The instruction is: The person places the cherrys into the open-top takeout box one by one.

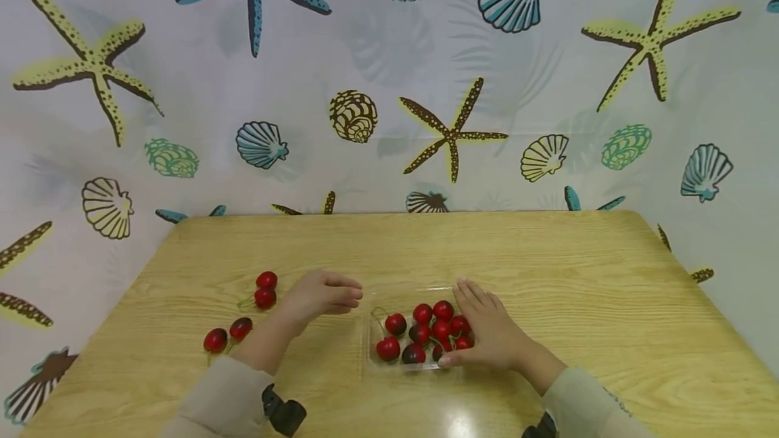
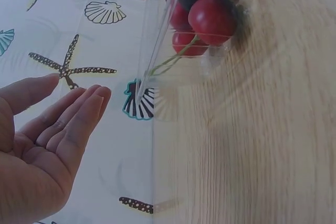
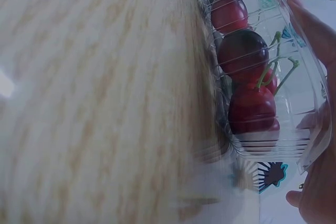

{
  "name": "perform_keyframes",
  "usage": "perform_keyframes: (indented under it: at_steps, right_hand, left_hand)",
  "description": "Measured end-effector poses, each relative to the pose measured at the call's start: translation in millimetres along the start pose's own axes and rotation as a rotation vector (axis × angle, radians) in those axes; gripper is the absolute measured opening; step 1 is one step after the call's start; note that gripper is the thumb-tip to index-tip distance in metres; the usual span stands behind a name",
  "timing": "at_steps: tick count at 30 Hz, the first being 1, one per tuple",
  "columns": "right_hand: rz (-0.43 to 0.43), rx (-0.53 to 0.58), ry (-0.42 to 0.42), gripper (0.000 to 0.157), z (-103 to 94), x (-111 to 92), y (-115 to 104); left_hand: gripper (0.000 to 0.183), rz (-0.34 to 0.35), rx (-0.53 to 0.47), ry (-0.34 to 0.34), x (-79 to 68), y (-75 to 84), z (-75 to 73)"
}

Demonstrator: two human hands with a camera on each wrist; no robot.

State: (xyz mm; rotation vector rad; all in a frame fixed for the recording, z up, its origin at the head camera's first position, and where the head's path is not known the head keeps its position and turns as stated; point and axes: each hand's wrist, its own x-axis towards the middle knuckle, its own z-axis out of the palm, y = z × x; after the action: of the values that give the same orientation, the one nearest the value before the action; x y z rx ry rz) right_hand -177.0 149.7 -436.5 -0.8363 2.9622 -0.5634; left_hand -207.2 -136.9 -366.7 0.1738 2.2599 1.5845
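A clear plastic container (image 1: pixel 368 343) holds several red cherries (image 1: pixel 441 330), some dark-sided and with green stems. My right hand (image 1: pixel 496 333) grips its right end, thumb along the near rim and fingers at the far rim. In the right wrist view, this hand (image 3: pixel 320 182) shows at the right edge beside the container wall (image 3: pixel 294 135). Just off the container's left end, my left hand (image 1: pixel 322 299) hovers with fingers pointing right, holding nothing. The left wrist view shows its palm (image 2: pixel 47 150) with loosely bent fingers, apart from the container.
Two cherries (image 1: pixel 265 297) lie left of my left hand on the wooden table (image 1: pixel 548 255). Another pair of cherries (image 1: pixel 216 341) sits nearer, beside my left forearm. Behind the table hangs a cloth (image 1: pixel 365 181) printed with shells and starfish.
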Motion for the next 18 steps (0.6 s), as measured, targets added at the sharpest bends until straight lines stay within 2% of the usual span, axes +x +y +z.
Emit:
perform_keyframes:
  at_steps: [1,9,18]
  right_hand:
    - [-0.006,0.026,0.006,0.109,-0.5,0,0]
    - [0.007,0.004,-0.013,0.111,-2.6,1,2]
    - [0.009,0.016,-0.021,0.111,-4.7,1,2]
  left_hand:
    - [0.033,0.000,-0.009,0.001,-1.8,-0.7,-2.4]
    - [0.042,0.005,-0.034,0.020,-14.8,-6.4,-21.8]
    - [0.046,0.008,-0.057,0.032,-38.4,-9.0,-45.0]
